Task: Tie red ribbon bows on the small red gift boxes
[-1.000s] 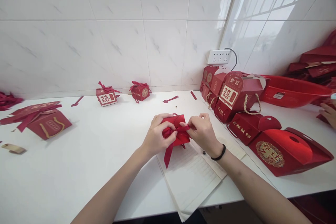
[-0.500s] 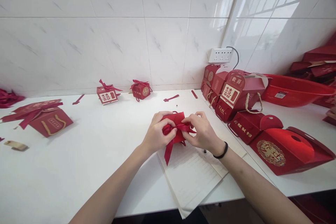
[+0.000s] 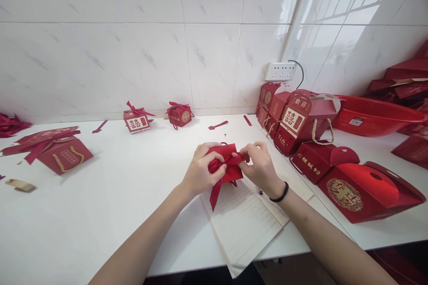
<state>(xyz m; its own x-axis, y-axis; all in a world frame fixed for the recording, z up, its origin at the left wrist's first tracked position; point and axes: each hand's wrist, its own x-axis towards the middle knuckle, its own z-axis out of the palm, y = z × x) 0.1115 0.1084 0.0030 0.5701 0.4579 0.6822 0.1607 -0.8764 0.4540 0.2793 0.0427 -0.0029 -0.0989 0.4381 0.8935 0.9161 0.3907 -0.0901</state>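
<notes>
A small red box (image 3: 236,173) stands at the top of some paper sheets (image 3: 245,227), near the middle of the white table. Across its top runs a red ribbon (image 3: 216,192), one end of which hangs down the near side. My left hand (image 3: 204,170) pinches the ribbon at the box's left side, thumb and fingers closed on it. On the other side, my right hand (image 3: 260,167), with a black band at the wrist, grips the ribbon between thumb and fingertips. The hands cover much of the box and the knot area.
Red boxes (image 3: 344,193) fill the right side, with a red basin (image 3: 374,116) behind. Two ribboned boxes (image 3: 137,121) stand near the wall. Another ribboned box (image 3: 65,156) sits left. A socket strip (image 3: 280,71) is on the wall.
My right hand has shifted slightly right and lifted the ribbon's right part, exposing more of the box's right side. My left hand has hardly moved.
</notes>
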